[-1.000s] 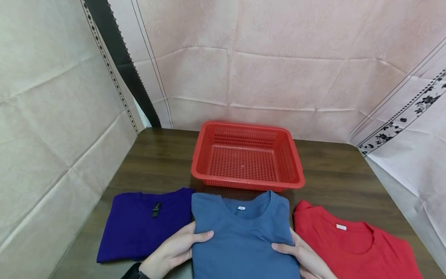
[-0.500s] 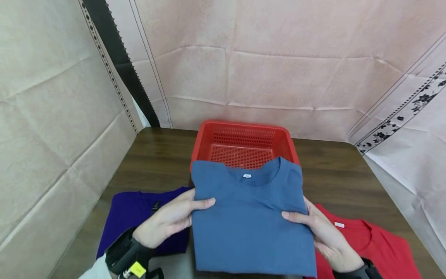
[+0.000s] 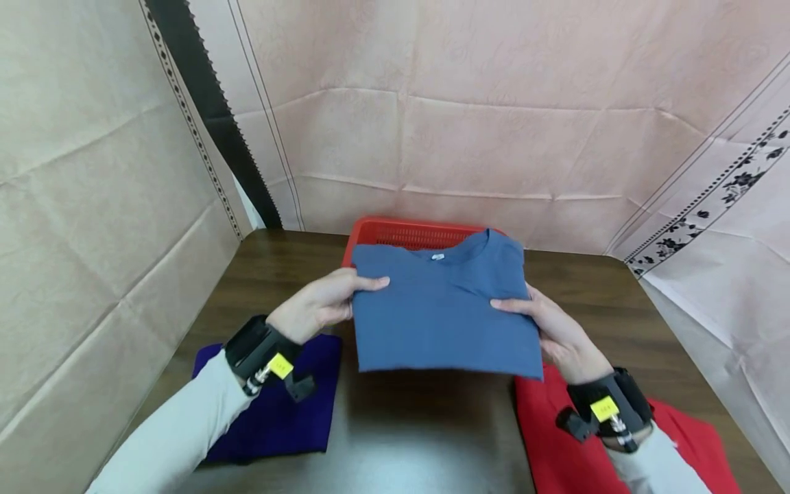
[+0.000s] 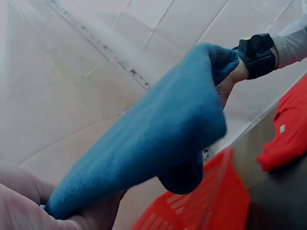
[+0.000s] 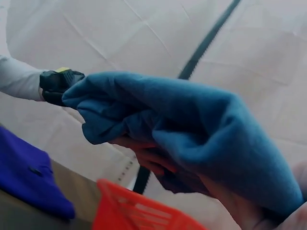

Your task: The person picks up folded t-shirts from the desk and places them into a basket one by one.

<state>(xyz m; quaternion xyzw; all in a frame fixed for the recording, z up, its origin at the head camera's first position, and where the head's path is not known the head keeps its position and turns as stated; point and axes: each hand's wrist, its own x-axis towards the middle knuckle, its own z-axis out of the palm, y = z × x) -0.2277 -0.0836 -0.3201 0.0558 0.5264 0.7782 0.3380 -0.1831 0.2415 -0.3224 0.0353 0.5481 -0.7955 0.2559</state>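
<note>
A folded blue T-shirt (image 3: 441, 315) is held flat between both hands, its collar with a small white label pointing away from me. My left hand (image 3: 324, 302) grips its left side, thumb on top and fingers underneath. On the right side, my right hand (image 3: 555, 329) holds it the same way. In the head view the shirt overlaps most of the red plastic basket (image 3: 426, 225), whose back rim still shows. Both wrist views show the shirt (image 4: 144, 129) raised above the basket (image 5: 144, 211), with its folded layers sagging a little underneath.
A folded purple T-shirt (image 3: 290, 425) lies on the wooden table (image 3: 426, 439) at the left, partly under my left forearm. At the right lies a folded red T-shirt (image 3: 543, 432), partly covered by my right wrist. Pale cloth sheets (image 3: 469, 158) hang behind and beside the table.
Both hands have lifted the blue T-shirt and carried it forward from the near edge of the table to over the basket. The purple and red shirts stay in place.
</note>
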